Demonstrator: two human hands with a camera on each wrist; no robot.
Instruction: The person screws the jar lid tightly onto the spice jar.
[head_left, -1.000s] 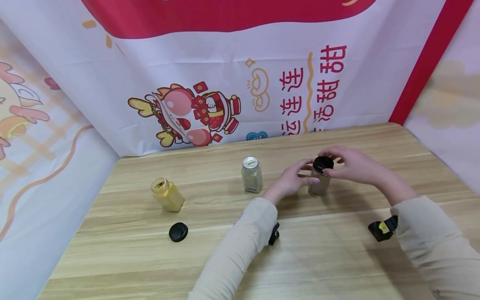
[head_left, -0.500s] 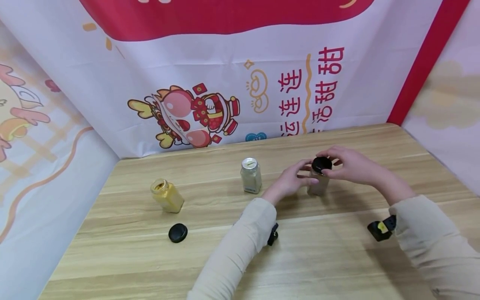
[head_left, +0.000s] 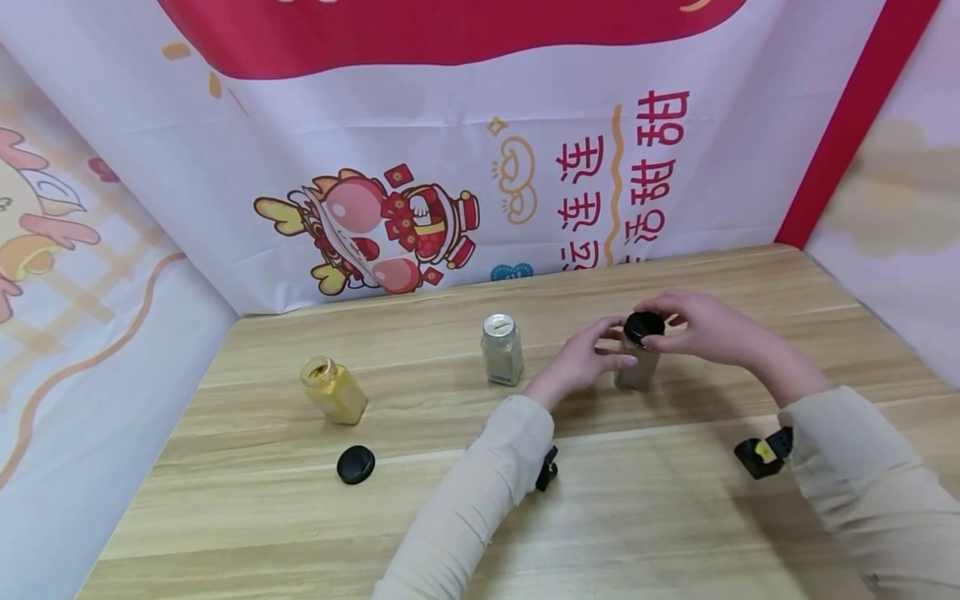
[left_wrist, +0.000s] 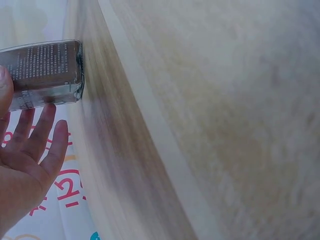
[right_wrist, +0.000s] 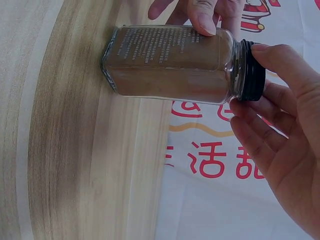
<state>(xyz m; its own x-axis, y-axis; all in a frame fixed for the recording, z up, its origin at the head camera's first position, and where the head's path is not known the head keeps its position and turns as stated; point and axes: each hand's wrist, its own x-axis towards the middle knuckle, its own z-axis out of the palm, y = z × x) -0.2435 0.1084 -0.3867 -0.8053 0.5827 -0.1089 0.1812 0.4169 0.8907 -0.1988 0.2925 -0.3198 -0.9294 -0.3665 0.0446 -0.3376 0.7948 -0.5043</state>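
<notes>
A glass spice jar (right_wrist: pixel 170 62) of brown powder stands upright on the wooden table at the right, with a black lid (head_left: pixel 644 327) on its mouth. Fingers and thumb of my right hand (head_left: pixel 708 329) pinch that lid from its sides. Lower down, my left hand (head_left: pixel 580 360) holds the jar's glass body between thumb and fingers. White printed text covers one face of the jar, plain in both wrist views. To the left of my left hand stands a second jar (head_left: pixel 503 354) of pale contents, its silver top uncovered.
Further left, a jar of yellow powder (head_left: pixel 339 396) stands with its mouth uncapped. A loose black lid (head_left: pixel 356 464) lies in front of it. The wooden table (head_left: pixel 285 533) meets a printed cloth backdrop (head_left: pixel 420 108) at its far edge.
Both hands keep the same hold on the brown jar and its lid. Only a slight shift of the head view shows.
</notes>
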